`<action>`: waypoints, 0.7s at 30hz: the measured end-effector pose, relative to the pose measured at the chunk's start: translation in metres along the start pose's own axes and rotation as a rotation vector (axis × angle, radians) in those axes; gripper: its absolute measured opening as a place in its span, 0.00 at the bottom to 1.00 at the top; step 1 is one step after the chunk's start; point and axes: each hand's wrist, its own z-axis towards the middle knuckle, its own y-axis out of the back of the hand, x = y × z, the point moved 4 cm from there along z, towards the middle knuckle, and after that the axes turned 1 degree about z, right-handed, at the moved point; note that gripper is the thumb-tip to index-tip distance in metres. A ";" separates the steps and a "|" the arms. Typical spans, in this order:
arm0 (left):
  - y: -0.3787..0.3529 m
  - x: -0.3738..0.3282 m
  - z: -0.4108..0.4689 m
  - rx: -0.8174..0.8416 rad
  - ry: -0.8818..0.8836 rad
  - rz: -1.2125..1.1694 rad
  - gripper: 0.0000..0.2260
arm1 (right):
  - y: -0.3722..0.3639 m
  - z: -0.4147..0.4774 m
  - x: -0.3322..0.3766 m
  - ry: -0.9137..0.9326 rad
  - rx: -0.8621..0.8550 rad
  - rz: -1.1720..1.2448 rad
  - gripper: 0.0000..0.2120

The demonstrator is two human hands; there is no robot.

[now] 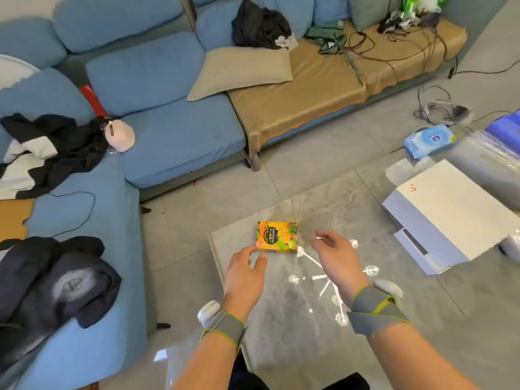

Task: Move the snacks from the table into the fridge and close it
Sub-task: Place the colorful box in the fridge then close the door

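on the glossy grey surface (281,319) below us, one snack box (277,237) lies flat with its bright orange and green face up, toward twelve o'clock from our wrists and close to the surface's nine o'clock edge. no fridge shows anywhere in this view, so we judge the task barely begun, with the pickup as the step in hand.

our left hand (244,274) reaches in from six o'clock, palm down, its grip loosely spread, thumb and forefinger at the box's near left corner; whether they touch the card we cannot tell. our right hand (334,256) hovers at three o'clock of the box, just beside it and apart from it, fingers curled and open, holding nothing. both forearms come up from the bottom of the view, and each wrist wears a grey strap.

to do this well, we think the two hands should close on opposite short sides of the box and lift it level, since the slick surface may let it slide under a one-sided push. a white box (450,212) sits at two o'clock, well apart, and needs no clearing.
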 end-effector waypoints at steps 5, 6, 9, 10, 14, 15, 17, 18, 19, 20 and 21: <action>-0.025 0.053 0.092 0.127 0.083 0.013 0.17 | -0.043 0.063 -0.035 -0.101 -0.062 -0.004 0.10; -0.033 0.067 0.110 0.144 0.110 0.006 0.17 | -0.053 0.078 -0.048 -0.136 -0.071 -0.016 0.10; -0.070 0.124 0.167 0.206 0.203 -0.029 0.18 | -0.089 0.132 -0.101 -0.203 -0.062 -0.086 0.15; -0.079 0.137 0.181 0.220 0.229 -0.047 0.19 | -0.098 0.150 -0.116 -0.214 -0.063 -0.104 0.15; -0.118 0.179 0.219 0.276 0.279 -0.124 0.23 | -0.124 0.206 -0.163 -0.273 -0.027 -0.182 0.20; -0.127 0.187 0.228 0.292 0.289 -0.136 0.24 | -0.129 0.218 -0.174 -0.296 -0.015 -0.190 0.23; -0.145 0.201 0.243 0.321 0.289 -0.153 0.25 | -0.139 0.239 -0.199 -0.320 0.022 -0.181 0.30; -0.154 0.210 0.250 0.325 0.290 -0.158 0.27 | -0.144 0.248 -0.210 -0.321 0.029 -0.170 0.34; -0.162 0.217 0.255 0.317 0.293 -0.171 0.28 | -0.150 0.250 -0.214 -0.330 0.036 -0.140 0.33; -0.164 0.217 0.258 0.302 0.289 -0.198 0.28 | -0.153 0.251 -0.215 -0.346 0.031 -0.081 0.29; -0.168 0.218 0.259 0.286 0.296 -0.236 0.26 | -0.157 0.251 -0.220 -0.360 0.032 -0.027 0.22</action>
